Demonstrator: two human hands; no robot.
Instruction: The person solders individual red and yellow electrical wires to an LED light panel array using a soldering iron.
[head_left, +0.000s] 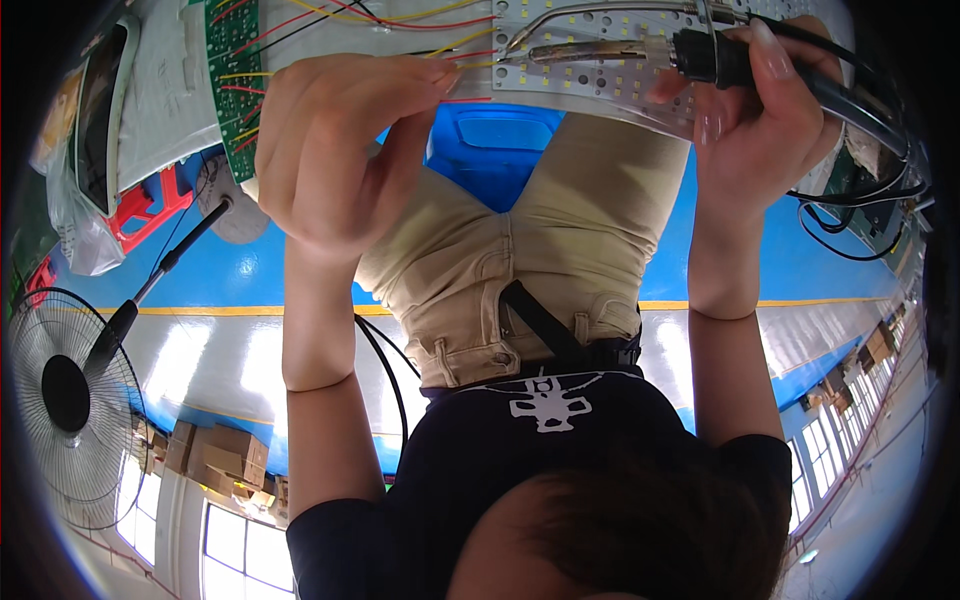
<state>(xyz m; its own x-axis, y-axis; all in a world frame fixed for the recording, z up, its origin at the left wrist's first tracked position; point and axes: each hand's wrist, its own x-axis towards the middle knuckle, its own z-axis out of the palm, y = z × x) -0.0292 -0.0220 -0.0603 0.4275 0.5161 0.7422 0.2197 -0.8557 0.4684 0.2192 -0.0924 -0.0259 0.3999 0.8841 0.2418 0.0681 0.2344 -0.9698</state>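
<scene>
Soldering iron (693,55) over LED board (562,80)

Over our pale worktop (165,110), our left hand (335,150) pinches a thin wire (480,66), probably the yellow one, near the iron's tip; our right hand (770,120) grips the iron. Blue floor (672,250) shines below, a standing fan (68,393) to our left, cartons (225,458) near bright windows (240,555).

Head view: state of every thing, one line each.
Left hand: pinched closed at thin wires
Right hand: gripping soldering iron
Soldering iron: held over LED board, tip pointing left
LED board: lying flat
Green circuit board: wires extending from it
Phone-like device: screen dark
Fan: spinning or stopped, unclear
</scene>
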